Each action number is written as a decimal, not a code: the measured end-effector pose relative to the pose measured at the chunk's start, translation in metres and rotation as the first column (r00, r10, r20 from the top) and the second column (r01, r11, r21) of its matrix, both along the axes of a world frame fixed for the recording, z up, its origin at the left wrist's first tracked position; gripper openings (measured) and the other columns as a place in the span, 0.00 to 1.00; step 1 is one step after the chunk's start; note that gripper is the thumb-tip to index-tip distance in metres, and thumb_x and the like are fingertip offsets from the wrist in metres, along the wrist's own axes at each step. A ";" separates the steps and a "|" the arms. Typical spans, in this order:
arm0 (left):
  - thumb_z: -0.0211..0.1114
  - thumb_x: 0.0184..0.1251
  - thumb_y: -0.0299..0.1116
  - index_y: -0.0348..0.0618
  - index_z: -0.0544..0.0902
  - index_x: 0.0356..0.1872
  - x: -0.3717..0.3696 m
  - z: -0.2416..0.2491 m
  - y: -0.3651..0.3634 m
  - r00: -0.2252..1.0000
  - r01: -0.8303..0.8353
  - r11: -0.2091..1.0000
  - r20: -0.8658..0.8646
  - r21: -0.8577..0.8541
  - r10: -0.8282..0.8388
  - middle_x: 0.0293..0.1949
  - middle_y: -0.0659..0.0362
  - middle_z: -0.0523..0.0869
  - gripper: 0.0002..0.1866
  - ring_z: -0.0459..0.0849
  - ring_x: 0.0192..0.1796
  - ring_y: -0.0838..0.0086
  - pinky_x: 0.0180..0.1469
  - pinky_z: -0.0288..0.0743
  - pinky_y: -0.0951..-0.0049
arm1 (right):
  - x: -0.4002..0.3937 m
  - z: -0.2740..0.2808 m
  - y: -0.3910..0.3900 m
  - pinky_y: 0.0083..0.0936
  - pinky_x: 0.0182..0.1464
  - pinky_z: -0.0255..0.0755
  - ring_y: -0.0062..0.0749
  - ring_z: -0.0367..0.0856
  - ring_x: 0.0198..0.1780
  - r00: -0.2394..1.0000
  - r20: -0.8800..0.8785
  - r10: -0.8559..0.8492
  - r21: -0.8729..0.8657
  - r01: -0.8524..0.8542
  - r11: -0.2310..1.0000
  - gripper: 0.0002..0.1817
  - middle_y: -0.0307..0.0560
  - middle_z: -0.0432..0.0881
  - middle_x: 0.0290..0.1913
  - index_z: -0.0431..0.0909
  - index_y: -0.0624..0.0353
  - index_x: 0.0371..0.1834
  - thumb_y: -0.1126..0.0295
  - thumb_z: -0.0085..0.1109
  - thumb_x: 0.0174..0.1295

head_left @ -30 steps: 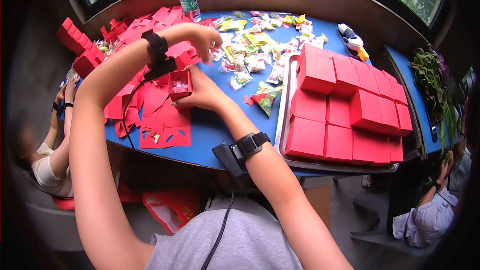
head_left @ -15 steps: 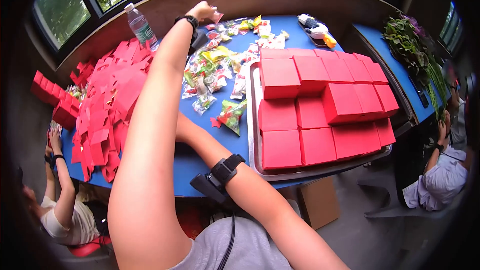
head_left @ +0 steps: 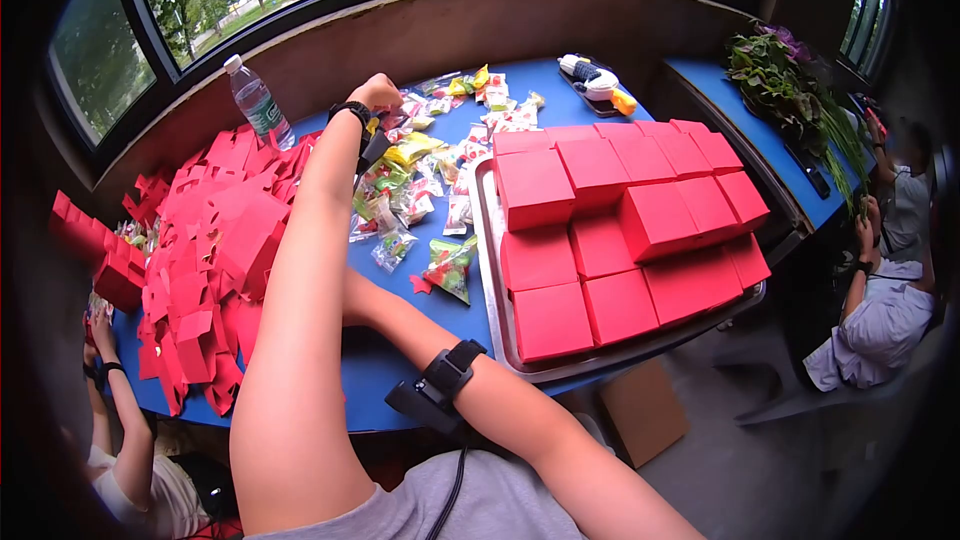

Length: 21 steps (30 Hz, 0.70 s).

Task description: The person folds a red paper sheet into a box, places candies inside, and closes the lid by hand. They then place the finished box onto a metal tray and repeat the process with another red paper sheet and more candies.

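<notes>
My left hand (head_left: 378, 92) reaches to the far side of the table, at the back of a pile of small wrapped candies (head_left: 410, 155). Its fingers look curled, and whatever they hold is hidden. A black strap circles that wrist. My right hand (head_left: 356, 298) passes behind my left forearm, low over the table edge, so its fingers are out of sight. To the left lies a heap of folded red paper boxes (head_left: 215, 260). A green candy packet (head_left: 450, 268) lies apart, close to the metal tray (head_left: 484, 270).
Stacked closed red boxes (head_left: 545, 320) fill the tray on the right. A water bottle (head_left: 260, 105) stands at the back left, and a white-and-yellow object (head_left: 598, 83) lies at the back. Leafy plants (head_left: 790, 90) cover a side table. People sit at both sides.
My left hand, which held a small pinkish packet up at the back, has come down to the candy pile, and the packet no longer shows. My right arm stays nearly still.
</notes>
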<state>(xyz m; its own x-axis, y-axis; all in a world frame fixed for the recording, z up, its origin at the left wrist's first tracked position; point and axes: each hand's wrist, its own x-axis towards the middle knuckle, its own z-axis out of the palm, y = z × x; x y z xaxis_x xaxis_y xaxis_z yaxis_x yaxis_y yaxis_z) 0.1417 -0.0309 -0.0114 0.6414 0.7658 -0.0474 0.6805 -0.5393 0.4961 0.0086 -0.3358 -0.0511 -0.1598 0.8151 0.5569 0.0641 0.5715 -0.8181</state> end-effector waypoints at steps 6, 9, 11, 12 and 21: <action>0.71 0.45 0.32 0.37 0.85 0.25 -0.013 0.018 -0.015 0.994 0.097 0.995 -0.042 0.002 -0.097 0.28 0.57 0.85 0.09 0.82 0.32 0.74 0.35 0.77 0.78 | -0.007 -0.009 0.011 0.36 0.56 0.65 0.50 0.69 0.58 1.000 -0.012 -0.008 -0.128 0.007 0.992 0.32 0.58 0.73 0.55 0.75 0.63 0.44 0.57 0.71 0.36; 0.72 0.45 0.33 0.32 0.84 0.27 -0.017 0.043 -0.030 0.986 0.160 0.987 0.043 0.000 -0.160 0.25 0.55 0.84 0.13 0.82 0.28 0.74 0.32 0.78 0.77 | 0.000 0.003 0.005 0.37 0.55 0.66 0.54 0.69 0.56 0.989 0.149 0.018 -0.099 -0.003 0.995 0.35 0.60 0.73 0.53 0.70 0.65 0.43 0.58 0.73 0.31; 0.72 0.45 0.34 0.33 0.83 0.26 -0.025 0.067 -0.040 0.975 0.214 0.969 0.039 0.126 -0.220 0.23 0.56 0.83 0.13 0.82 0.24 0.75 0.29 0.77 0.77 | -0.003 0.000 0.004 0.38 0.53 0.66 0.56 0.70 0.52 0.956 0.267 -0.122 -0.130 0.161 0.978 0.40 0.62 0.73 0.47 0.65 0.64 0.43 0.58 0.75 0.26; 0.72 0.45 0.34 0.33 0.83 0.25 -0.038 0.084 -0.053 0.960 0.264 0.947 0.050 0.184 -0.277 0.22 0.57 0.83 0.12 0.82 0.24 0.76 0.29 0.77 0.78 | -0.006 -0.008 0.010 0.38 0.52 0.67 0.57 0.71 0.50 0.965 0.243 -0.100 -0.088 0.124 0.988 0.44 0.62 0.72 0.44 0.61 0.64 0.47 0.57 0.76 0.25; 0.65 0.60 0.33 0.36 0.77 0.30 -0.228 0.153 -0.201 0.943 0.297 0.886 0.039 0.356 -0.332 0.27 0.61 0.79 0.09 0.78 0.26 0.83 0.27 0.70 0.83 | -0.002 0.006 0.001 0.30 0.53 0.68 0.45 0.76 0.50 0.994 0.111 0.004 -0.229 0.021 0.973 0.41 0.57 0.75 0.44 0.64 0.65 0.46 0.64 0.77 0.26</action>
<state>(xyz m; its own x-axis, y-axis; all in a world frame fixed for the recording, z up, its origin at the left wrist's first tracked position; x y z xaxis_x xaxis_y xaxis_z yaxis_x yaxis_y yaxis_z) -0.0868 -0.2320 0.1416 0.8392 0.4810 0.2535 0.4053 -0.8642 0.2980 0.0064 -0.3348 -0.0451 -0.2022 0.9205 0.3342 0.1650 0.3684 -0.9149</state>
